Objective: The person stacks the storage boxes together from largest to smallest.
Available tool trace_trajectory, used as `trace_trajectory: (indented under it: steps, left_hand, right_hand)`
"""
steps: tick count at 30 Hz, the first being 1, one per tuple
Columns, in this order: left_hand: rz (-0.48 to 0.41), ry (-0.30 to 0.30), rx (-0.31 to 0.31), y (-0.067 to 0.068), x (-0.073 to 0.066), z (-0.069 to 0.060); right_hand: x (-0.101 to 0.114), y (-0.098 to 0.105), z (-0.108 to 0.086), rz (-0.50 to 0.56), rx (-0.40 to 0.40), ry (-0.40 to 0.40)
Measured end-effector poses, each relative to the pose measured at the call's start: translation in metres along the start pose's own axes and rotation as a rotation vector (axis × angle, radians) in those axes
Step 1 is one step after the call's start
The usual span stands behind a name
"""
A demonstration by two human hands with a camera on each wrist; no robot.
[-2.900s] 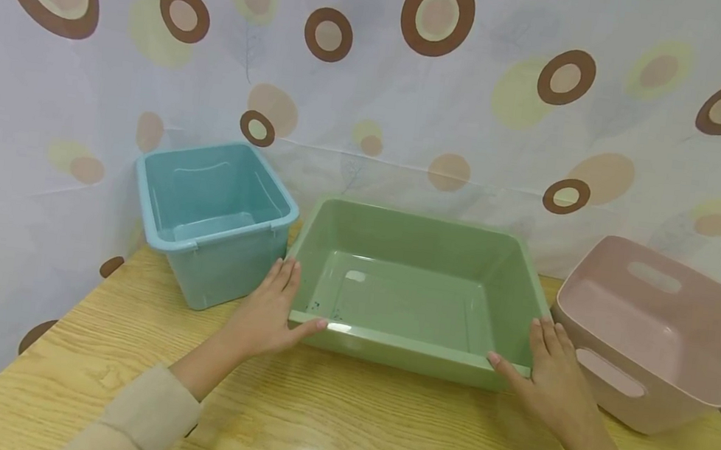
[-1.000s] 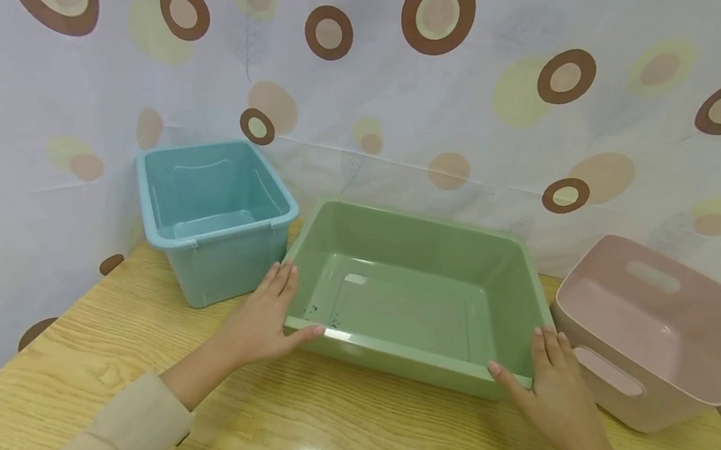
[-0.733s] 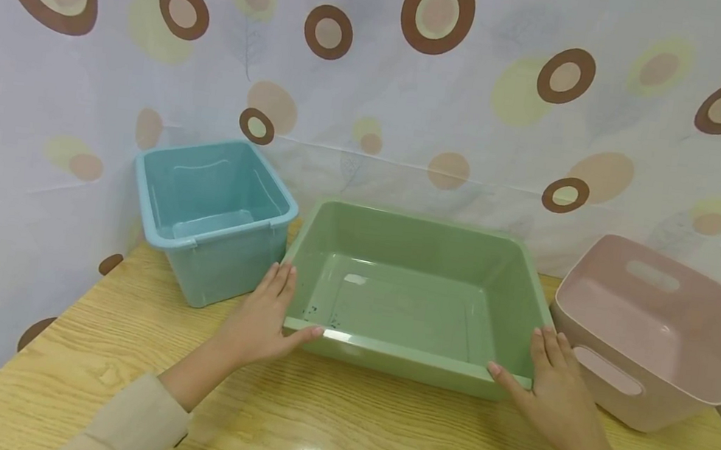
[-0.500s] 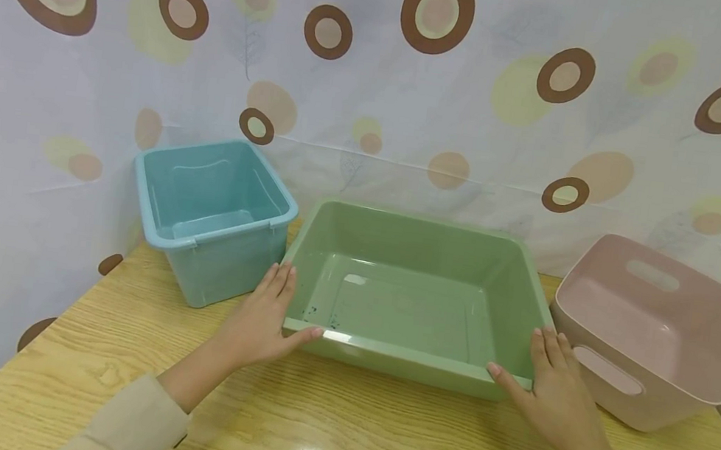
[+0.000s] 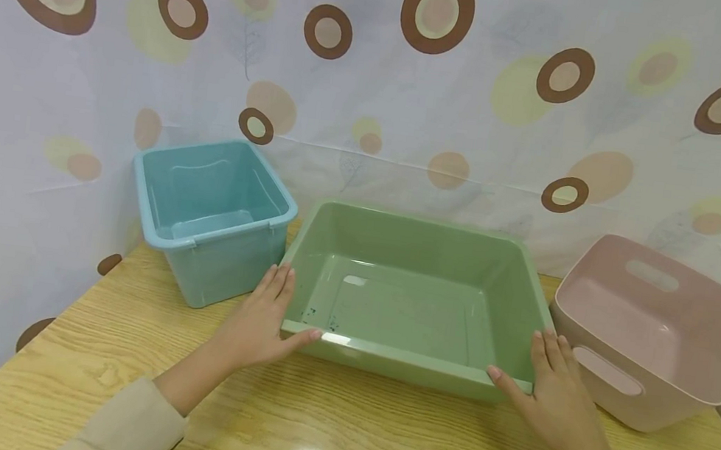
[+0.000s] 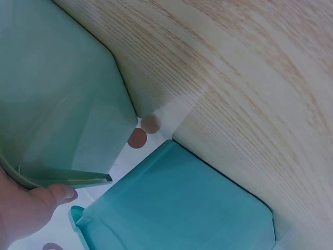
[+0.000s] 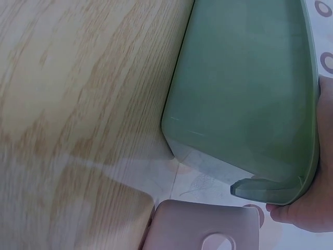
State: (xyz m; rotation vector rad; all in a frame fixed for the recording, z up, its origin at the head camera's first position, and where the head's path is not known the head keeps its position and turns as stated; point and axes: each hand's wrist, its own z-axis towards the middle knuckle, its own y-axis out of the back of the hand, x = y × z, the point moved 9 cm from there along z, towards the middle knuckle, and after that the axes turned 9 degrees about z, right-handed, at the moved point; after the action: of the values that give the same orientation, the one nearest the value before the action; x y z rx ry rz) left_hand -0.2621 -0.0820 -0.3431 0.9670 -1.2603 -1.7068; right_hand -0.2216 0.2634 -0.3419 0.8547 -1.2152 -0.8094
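A green plastic basin (image 5: 404, 312) stands on the wooden table between two other bins, with a few small dark marks inside its near left corner. My left hand (image 5: 259, 321) rests on the basin's near left corner, the thumb along the front rim and the straight fingers on the left side. At the near right corner, my right hand (image 5: 555, 396) touches the rim the same way. In the left wrist view, the basin's outer wall (image 6: 57, 99) shows above the left hand (image 6: 31, 208). The right wrist view has the right hand (image 7: 312, 203) at the rim edge.
A light blue bin (image 5: 223, 261) stands close to the basin's left side. To the right, very near the right hand, is a pink bin (image 5: 682, 395) with handle holes. A patterned curtain (image 5: 374, 108) hangs behind the wooden table (image 5: 344, 431).
Compared with the earliest frame, the green basin sits slightly nearer to me, and both hands have come with it. Over the last second there is barely any movement.
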Motion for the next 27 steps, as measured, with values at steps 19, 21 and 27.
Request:
trace_trajectory:
  steps: [19,21,27]
  left_hand:
    - [-0.047,0.004,-0.009,0.0009,0.0015,-0.0013]
    - [-0.041,-0.001,-0.014,0.0017,0.0008,-0.001]
    - [-0.05,-0.013,-0.013,0.0033,-0.0005,-0.001]
  right_hand:
    - [0.0001,0.0028,0.0001,0.094,-0.005,0.012]
    - [-0.0005,0.0029,-0.0002,0.1,-0.005,0.008]
    - [-0.0017,0.0043,-0.0014,0.123,-0.013,0.004]
